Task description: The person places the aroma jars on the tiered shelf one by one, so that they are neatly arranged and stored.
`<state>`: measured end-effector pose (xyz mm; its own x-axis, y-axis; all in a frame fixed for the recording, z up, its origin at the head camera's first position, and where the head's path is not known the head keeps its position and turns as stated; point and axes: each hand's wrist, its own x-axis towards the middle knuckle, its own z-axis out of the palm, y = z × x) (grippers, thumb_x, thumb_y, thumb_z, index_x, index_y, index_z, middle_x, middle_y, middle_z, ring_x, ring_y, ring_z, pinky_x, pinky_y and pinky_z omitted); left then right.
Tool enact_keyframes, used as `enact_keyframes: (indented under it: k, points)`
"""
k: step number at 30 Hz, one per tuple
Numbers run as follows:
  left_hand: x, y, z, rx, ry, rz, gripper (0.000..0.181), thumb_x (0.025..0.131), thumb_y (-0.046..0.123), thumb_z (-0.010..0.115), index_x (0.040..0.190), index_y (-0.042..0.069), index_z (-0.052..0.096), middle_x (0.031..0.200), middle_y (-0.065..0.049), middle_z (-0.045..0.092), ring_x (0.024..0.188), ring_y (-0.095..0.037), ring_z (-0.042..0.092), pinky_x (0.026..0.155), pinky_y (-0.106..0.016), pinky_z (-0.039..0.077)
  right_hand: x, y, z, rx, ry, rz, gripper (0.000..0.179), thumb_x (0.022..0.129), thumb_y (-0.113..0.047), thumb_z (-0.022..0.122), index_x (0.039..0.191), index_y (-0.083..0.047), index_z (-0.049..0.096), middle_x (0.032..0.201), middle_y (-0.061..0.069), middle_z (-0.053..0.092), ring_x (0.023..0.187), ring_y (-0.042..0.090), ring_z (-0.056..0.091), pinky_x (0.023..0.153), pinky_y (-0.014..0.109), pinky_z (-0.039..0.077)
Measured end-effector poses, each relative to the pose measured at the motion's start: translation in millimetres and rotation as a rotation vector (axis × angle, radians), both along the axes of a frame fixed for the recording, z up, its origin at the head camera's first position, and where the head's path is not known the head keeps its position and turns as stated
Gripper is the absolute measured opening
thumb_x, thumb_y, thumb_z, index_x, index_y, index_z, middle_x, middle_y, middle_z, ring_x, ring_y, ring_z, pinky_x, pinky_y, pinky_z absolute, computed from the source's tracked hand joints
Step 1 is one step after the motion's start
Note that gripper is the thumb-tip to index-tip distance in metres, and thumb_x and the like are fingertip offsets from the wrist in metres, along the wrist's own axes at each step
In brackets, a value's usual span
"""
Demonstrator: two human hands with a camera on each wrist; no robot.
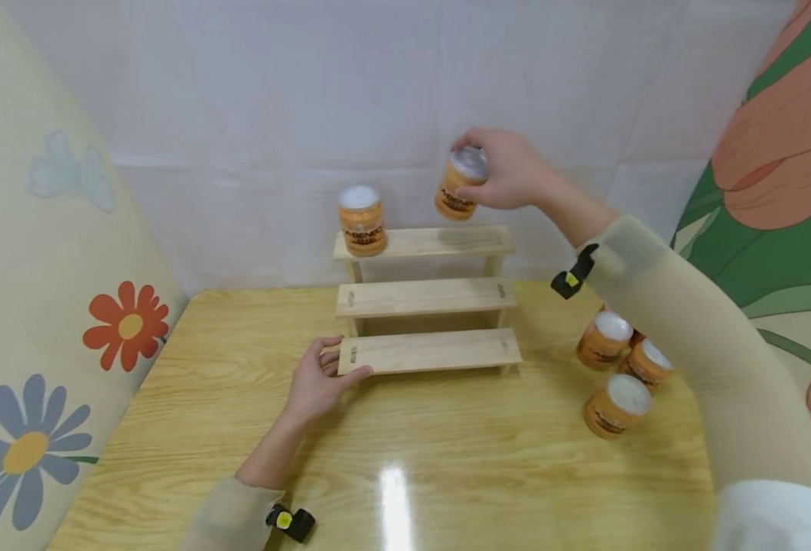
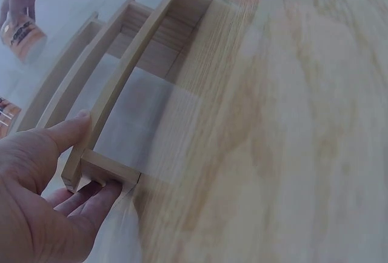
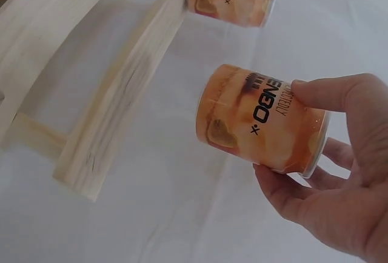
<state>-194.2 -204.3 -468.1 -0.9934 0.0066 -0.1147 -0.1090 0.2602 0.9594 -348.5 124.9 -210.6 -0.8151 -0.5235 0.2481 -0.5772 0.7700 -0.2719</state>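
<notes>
A three-step wooden rack (image 1: 429, 297) stands on the table against the white cloth. My left hand (image 1: 319, 383) grips the left end of its lowest step, thumb on the front edge and fingers curled round the end support, as the left wrist view shows. Above the right part of the top step, my right hand (image 1: 509, 168) holds an orange can (image 3: 260, 117) with a pale lid, tilted slightly, thumb on one side and fingers on the other. A second orange can (image 1: 362, 222) sits upright on the top step's left end.
Several more orange cans (image 1: 617, 405) stand grouped on the table (image 1: 447, 451) right of the rack, partly hidden by my right forearm. White cloth (image 1: 275, 99) hangs behind the rack. Panels painted with flowers (image 1: 130, 325) flank the table on both sides.
</notes>
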Motion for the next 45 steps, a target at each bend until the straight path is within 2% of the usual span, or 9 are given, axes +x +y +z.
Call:
enact_keyframes:
  k: [5, 11, 22, 45]
  points:
    - [-1.4, 1.3, 0.0, -0.002, 0.006, 0.003, 0.077, 0.092, 0.014, 0.086, 0.153, 0.001, 0.041, 0.147, -0.028, 0.06, 0.131, -0.04, 0.065, 0.082, -0.02, 0.06, -3.6, -13, -4.6, -0.046, -0.018, 0.03, 0.064, 0.097, -0.026, 0.074, 0.151, -0.001, 0.048, 0.147, 0.022, 0.059, 0.129, 0.038, 0.061, 0.101, 0.051, 0.056]
    - [-2.4, 0.8, -1.3, -0.007, 0.003, 0.003, 0.078, 0.092, 0.015, 0.086, 0.153, 0.001, 0.04, 0.148, -0.028, 0.059, 0.132, -0.041, 0.065, 0.083, -0.02, 0.06, -5.4, -25, -13.7, -0.128, -0.073, 0.068, 0.064, 0.096, -0.02, 0.076, 0.146, 0.001, 0.041, 0.144, 0.026, 0.057, 0.126, 0.038, 0.063, 0.102, 0.047, 0.059]
    - [-2.3, 0.0, -1.7, 0.005, 0.005, 0.004, 0.077, 0.092, 0.014, 0.086, 0.153, 0.001, 0.041, 0.147, -0.028, 0.059, 0.133, -0.042, 0.064, 0.083, -0.02, 0.06, -7.0, -34, -23.5, -0.115, -0.084, 0.113, 0.059, 0.096, -0.018, 0.077, 0.142, 0.001, 0.046, 0.14, 0.022, 0.059, 0.124, 0.037, 0.062, 0.102, 0.045, 0.059]
    - [-2.8, -0.9, -2.7, 0.002, 0.017, 0.002, 0.076, 0.092, 0.014, 0.086, 0.153, 0.0, 0.041, 0.146, -0.028, 0.061, 0.131, -0.041, 0.066, 0.083, -0.02, 0.06, -19.0, -35, -43.3, -0.127, -0.17, 0.129, 0.062, 0.094, -0.014, 0.078, 0.148, 0.0, 0.05, 0.149, 0.021, 0.058, 0.131, 0.037, 0.061, 0.109, 0.049, 0.055]
